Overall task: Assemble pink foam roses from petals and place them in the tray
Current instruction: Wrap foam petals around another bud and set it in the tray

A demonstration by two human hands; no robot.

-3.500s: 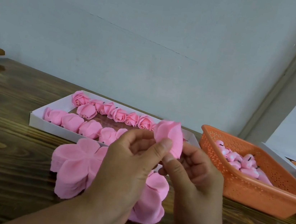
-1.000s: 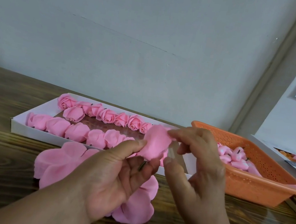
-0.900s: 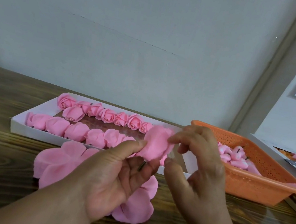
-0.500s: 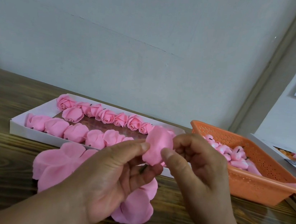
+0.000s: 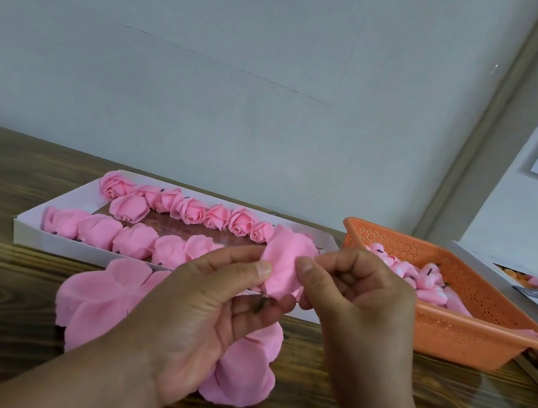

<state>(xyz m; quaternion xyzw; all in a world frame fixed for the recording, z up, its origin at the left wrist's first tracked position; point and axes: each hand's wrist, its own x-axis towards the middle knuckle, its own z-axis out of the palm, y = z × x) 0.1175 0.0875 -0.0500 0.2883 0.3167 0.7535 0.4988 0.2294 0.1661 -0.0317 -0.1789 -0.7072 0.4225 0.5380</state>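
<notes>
Both hands meet above the table's front edge, the left hand [image 5: 212, 312] and right hand [image 5: 360, 305] each pinching one pink rose [image 5: 286, 267], the white tray [image 5: 61, 238] behind.

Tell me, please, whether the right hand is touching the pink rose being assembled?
Touching. The head view shows the right hand with its thumb pressed on the rose front, opposite the left hand thumb.

Bare forearms, no sleeves; short nails on fingers [image 5: 264, 269].
</notes>
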